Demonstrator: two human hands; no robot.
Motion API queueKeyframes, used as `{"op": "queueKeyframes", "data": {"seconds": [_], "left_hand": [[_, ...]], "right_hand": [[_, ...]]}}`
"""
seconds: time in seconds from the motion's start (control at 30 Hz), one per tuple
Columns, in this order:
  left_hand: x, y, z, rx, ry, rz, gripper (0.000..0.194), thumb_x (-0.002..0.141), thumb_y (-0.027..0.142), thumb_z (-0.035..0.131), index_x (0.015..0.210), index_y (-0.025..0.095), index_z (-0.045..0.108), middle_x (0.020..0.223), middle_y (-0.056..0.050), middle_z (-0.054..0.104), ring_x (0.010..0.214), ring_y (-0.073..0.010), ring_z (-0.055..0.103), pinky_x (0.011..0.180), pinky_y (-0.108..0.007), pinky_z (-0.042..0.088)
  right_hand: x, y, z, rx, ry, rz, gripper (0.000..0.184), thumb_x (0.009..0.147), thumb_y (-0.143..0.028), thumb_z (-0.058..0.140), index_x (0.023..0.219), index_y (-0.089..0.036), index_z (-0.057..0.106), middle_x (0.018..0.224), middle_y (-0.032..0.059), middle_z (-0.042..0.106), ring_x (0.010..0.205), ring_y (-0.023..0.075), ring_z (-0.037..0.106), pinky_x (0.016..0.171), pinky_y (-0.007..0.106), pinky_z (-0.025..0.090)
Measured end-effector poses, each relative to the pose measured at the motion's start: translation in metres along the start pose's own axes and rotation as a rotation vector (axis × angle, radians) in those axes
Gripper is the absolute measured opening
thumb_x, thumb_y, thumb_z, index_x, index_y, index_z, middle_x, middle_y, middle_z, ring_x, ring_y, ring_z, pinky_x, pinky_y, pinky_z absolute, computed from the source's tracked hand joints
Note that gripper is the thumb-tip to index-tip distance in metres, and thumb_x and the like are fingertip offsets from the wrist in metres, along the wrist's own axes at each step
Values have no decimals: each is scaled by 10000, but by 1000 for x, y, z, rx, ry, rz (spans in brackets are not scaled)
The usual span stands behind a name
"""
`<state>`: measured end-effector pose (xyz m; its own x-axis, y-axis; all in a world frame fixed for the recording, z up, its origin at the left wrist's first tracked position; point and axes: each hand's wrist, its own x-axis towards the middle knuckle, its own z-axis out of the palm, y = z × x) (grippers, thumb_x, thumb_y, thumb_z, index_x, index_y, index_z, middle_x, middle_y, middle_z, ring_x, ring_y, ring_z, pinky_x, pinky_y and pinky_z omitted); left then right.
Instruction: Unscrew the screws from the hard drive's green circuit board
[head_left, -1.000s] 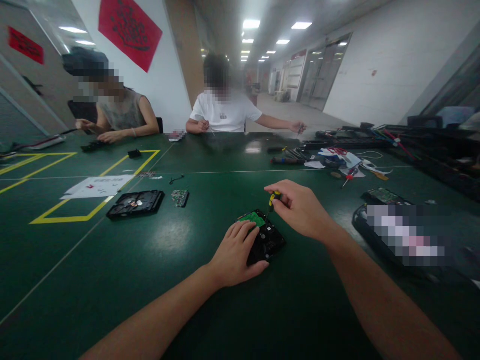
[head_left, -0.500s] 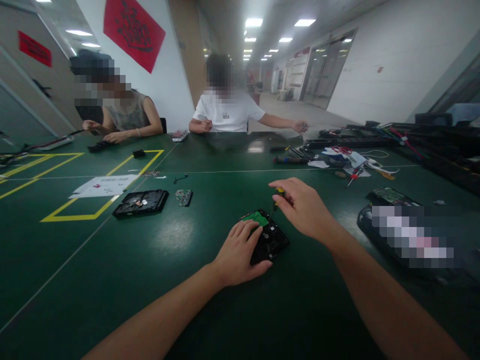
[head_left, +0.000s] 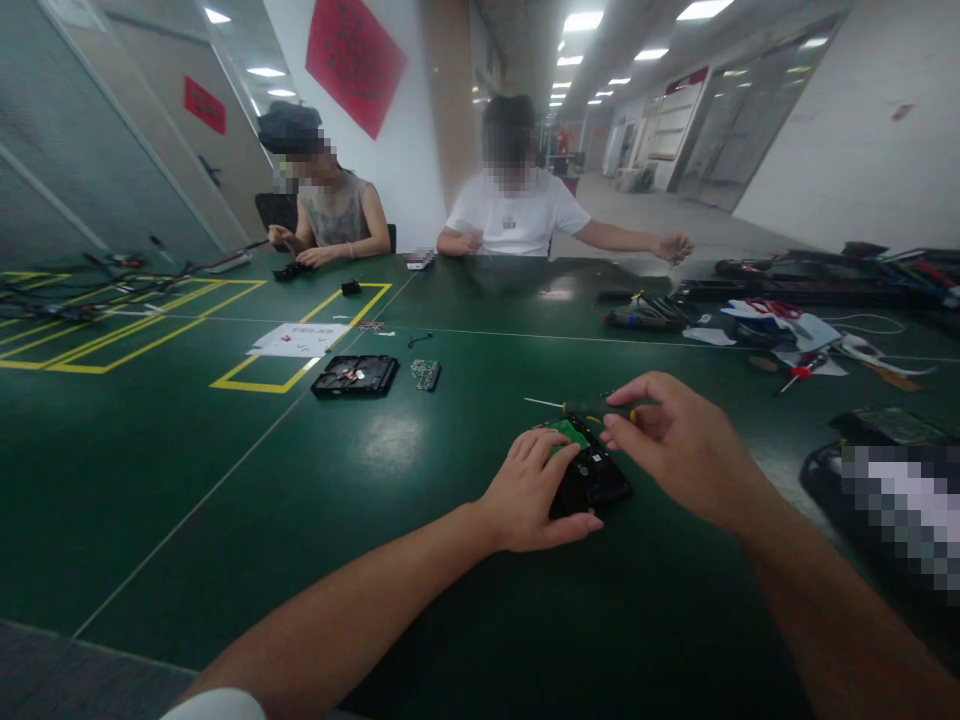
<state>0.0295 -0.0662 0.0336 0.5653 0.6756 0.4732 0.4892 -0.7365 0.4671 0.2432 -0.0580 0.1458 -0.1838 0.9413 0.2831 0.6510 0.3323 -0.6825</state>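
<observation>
A black hard drive (head_left: 604, 484) with a green circuit board (head_left: 571, 432) on its upper face lies on the green table in front of me. My left hand (head_left: 536, 485) lies across the drive's left side, fingers over the top and thumb along its near edge, holding it against the table. Just beyond the drive, a screwdriver (head_left: 581, 408) with a dark and yellow handle is tilted flat, its thin shaft pointing left. The fingertips of my right hand (head_left: 660, 430) are closed round the end of its handle.
Another opened black drive (head_left: 356, 376) and a small circuit board (head_left: 427, 375) lie left. Cables and tools (head_left: 652, 315) and a red-handled screwdriver (head_left: 801, 373) are at right, near a dark case (head_left: 825, 480). Two people (head_left: 517, 215) (head_left: 337, 215) sit across the table.
The screwdriver has gone from upright on the drive to lying flat beyond it, shaft leftward. My left hand stays on the drive. The camera view has turned left.
</observation>
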Motion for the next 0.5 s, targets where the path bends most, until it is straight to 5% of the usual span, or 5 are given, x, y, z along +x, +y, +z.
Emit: {"op": "queueKeyframes", "data": {"seconds": [0.1, 0.2, 0.3, 0.4, 0.5], "left_hand": [[2, 10, -3, -305, 144, -102, 458, 1017, 542, 525, 1309, 195, 588, 1249, -142, 612, 1183, -319, 564, 1058, -522, 453], [5, 21, 0, -752, 203, -235, 421, 1083, 506, 404, 1204, 170, 626, 1075, -104, 649, 976, -240, 627, 902, -403, 528], [7, 23, 4, -1033, 191, -308, 408, 1064, 511, 468, 1167, 154, 636, 983, -75, 656, 886, -207, 636, 832, -347, 531], [5, 15, 5, -1024, 294, -382, 378, 1057, 492, 488, 1082, 161, 668, 990, -68, 668, 918, -206, 632, 841, -328, 513], [1, -1, 3, -851, 409, -420, 364, 1056, 476, 474, 976, 174, 659, 915, -50, 665, 875, -197, 625, 824, -320, 496]], "right_hand": [[-22, -5, 20, 301, -145, 115, 220, 964, -419, 637, 1103, -260, 574, 877, 40, 761, 776, 237, 766, 692, 374, 620], [-44, -6, 42, 332, -113, 106, 251, 956, -424, 669, 1120, -265, 565, 973, 52, 754, 820, 235, 769, 720, 376, 637], [-58, -2, 51, 236, -100, 56, 257, 955, -440, 670, 1129, -276, 577, 1102, 65, 725, 867, 237, 763, 737, 389, 644], [-57, 26, 19, -26, -113, -82, 306, 954, -489, 630, 1190, -294, 638, 1311, 85, 660, 1046, 284, 730, 897, 471, 615], [-46, 99, -64, -482, 133, -47, 389, 976, -532, 501, 1228, -283, 659, 1409, 122, 599, 1209, 362, 634, 1018, 584, 510]]}}
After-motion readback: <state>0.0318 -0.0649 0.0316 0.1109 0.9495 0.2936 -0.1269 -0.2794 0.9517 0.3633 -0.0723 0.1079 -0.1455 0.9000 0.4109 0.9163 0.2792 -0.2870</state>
